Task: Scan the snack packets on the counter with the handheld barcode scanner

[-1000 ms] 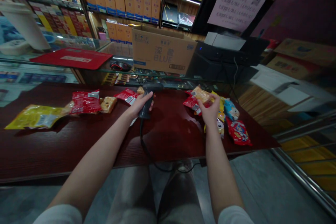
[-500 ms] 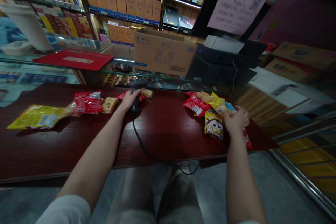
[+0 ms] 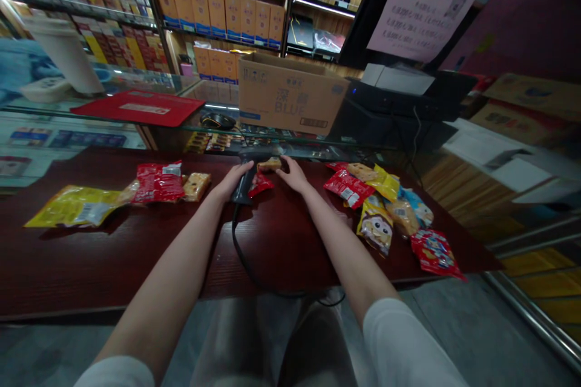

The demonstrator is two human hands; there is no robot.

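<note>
My left hand (image 3: pixel 232 181) is wrapped round the handle of a black barcode scanner (image 3: pixel 246 184), which stands over the dark red-brown table. A red snack packet (image 3: pixel 261 184) lies just right of the scanner, partly hidden by it. Beyond that packet is a small clear-wrapped biscuit pack (image 3: pixel 269 164). The thumb and fingers of my right hand (image 3: pixel 294 176) close on the right end of this pack. To the left lie another biscuit pack (image 3: pixel 196 186), a red packet (image 3: pixel 158 182) and a large yellow bag (image 3: pixel 75 205).
A pile with a red packet (image 3: pixel 348 188), a yellow cartoon packet (image 3: pixel 376 228) and a red packet (image 3: pixel 436 252) lies on the right. Behind the table (image 3: pixel 290 254) stand a glass counter, a cardboard box (image 3: pixel 290 97), a mouse (image 3: pixel 218 121) and a red mat (image 3: pixel 140 107). The scanner's cable hangs over the front edge.
My right hand has left the pile on the right and come across to the biscuit pack beside the scanner. The scanner and left hand have shifted slightly right, and the biscuit pack has turned a little.
</note>
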